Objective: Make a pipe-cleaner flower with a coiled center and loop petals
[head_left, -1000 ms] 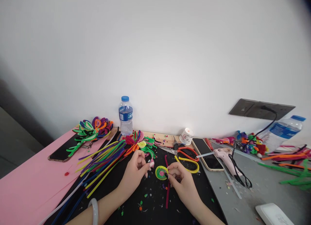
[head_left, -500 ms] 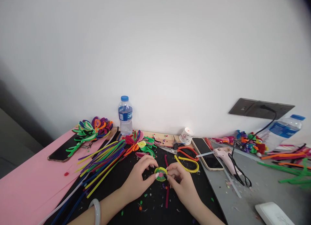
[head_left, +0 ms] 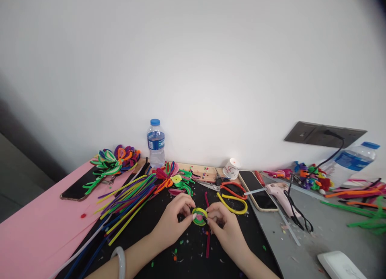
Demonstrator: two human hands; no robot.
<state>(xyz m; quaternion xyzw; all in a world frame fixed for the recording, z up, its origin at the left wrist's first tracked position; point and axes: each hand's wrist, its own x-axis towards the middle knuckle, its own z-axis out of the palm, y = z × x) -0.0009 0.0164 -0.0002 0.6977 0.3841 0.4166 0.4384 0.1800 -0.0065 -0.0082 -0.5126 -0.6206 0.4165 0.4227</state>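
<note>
Between my two hands, just above the black mat, is a small round coil of pipe cleaner point(head_left: 199, 217), pink in the middle, then green, with a yellow rim. My left hand point(head_left: 174, 219) pinches its left edge between thumb and fingers. On the opposite edge, my right hand point(head_left: 224, 223) grips it the same way. A dark red pipe cleaner point(head_left: 208, 245) lies on the mat, partly behind the coil and my right hand. Just beyond my right hand rests a bent yellow pipe cleaner loop point(head_left: 233, 206), beside orange-handled scissors point(head_left: 221, 187).
Left of my hands lies a bundle of coloured pipe cleaners point(head_left: 129, 202). Behind stand a water bottle point(head_left: 156, 144) and a paper cup point(head_left: 232, 169). To the right are a phone point(head_left: 258, 192), a pink glue gun point(head_left: 283, 200) with a cord, and a white case point(head_left: 340, 265).
Almost nothing differs. Both hands keep hold of the coil in the same place, and its face seems tilted very slightly.
</note>
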